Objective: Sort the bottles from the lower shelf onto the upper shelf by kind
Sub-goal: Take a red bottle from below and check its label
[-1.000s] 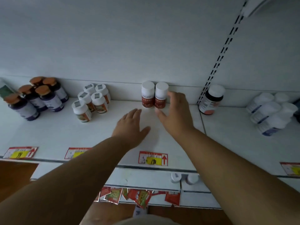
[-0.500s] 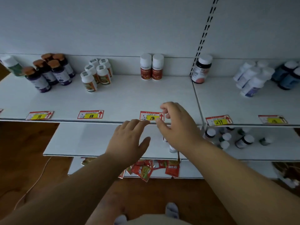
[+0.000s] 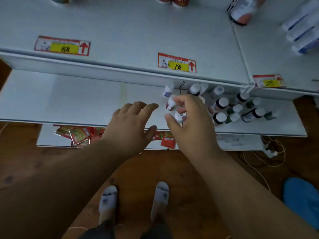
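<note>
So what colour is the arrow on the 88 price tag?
Red, on the 88 price tag; head view.

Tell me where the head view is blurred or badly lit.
Head view: dim, bluish light overall; bottles at the upper shelf's right edge smear with motion blur; the right hand and small bottle are soft; price tag 198 stays readable.

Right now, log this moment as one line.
stage: picking | right hand: closing on red-label bottle, lower shelf | left hand: open, empty | upper shelf: partly sorted
</note>
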The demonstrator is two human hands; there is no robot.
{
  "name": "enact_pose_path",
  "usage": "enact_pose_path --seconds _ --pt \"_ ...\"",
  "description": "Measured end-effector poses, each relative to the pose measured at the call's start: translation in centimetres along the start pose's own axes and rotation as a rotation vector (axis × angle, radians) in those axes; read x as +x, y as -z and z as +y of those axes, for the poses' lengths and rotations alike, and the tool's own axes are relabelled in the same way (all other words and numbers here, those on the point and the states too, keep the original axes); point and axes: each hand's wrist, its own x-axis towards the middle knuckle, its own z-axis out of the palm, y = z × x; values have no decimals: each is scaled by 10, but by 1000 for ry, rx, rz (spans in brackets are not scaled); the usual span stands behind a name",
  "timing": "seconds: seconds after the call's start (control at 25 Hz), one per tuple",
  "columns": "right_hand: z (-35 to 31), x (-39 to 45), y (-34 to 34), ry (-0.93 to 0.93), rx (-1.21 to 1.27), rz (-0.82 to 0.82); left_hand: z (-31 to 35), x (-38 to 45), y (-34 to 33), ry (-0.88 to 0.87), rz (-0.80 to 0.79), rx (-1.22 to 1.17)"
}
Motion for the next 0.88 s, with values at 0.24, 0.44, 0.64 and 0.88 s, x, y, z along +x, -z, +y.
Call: enact_pose_path --seconds 0.24,0.44,0.64,0.88 --pt "136 31 -98 -134 -110 4 -28 41 -128 115 -85 -69" --pt "225 58 -160 -251 -216 -6 -24 72 -207 147 -96 -115" --pt "276 81 -209 -234 -213 18 -25 91 -252 138 -109 -153" --pt "274 84 -208 -314 133 119 -31 77 -246 228 -110 -276"
